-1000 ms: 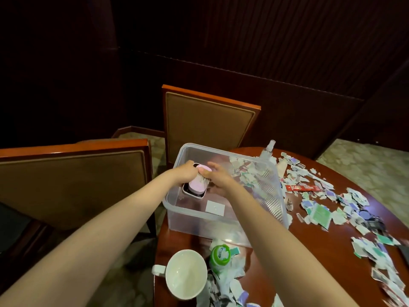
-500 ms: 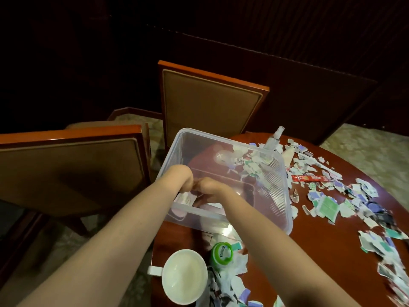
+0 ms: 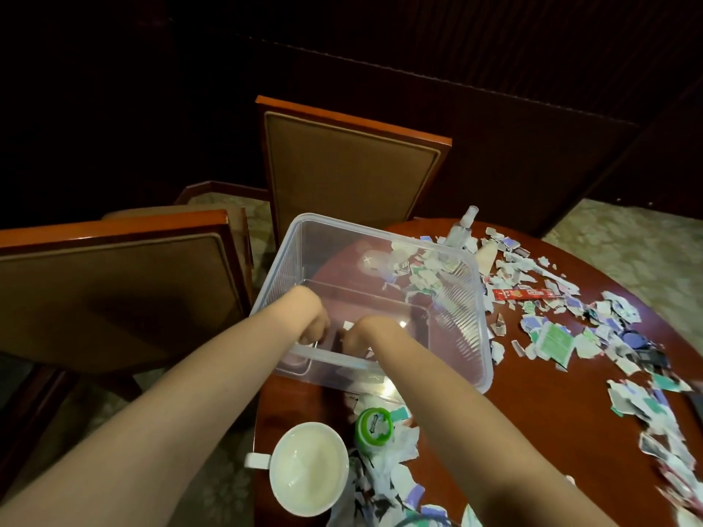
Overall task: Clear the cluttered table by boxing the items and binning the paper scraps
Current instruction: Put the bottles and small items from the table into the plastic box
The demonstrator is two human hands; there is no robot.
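Observation:
A clear plastic box [image 3: 482, 310] stands on the round wooden table [image 3: 532, 412] at its left edge. Both my hands reach down into its near-left corner. My left hand [image 3: 314, 325] and my right hand [image 3: 359, 334] are curled close together around a small pink-topped dark container [image 3: 331, 343], which they mostly hide. It sits low, at the box floor. Torn paper scraps [image 3: 593, 329] lie strewn over the right half of the table, and more scraps [image 3: 392, 477] lie near the front edge.
A white cup [image 3: 308, 467] and a green-lidded bottle [image 3: 374, 426] stand in front of the box. A red sachet [image 3: 525, 294] and a clear spray bottle [image 3: 462, 226] lie past its right side. Two upholstered chairs [image 3: 350, 165] [image 3: 114, 283] crowd the table's left and far edges.
My hands have lowered the pink-topped container from above the rim down to the box's near-left corner. The view has tilted down and nearer to the box.

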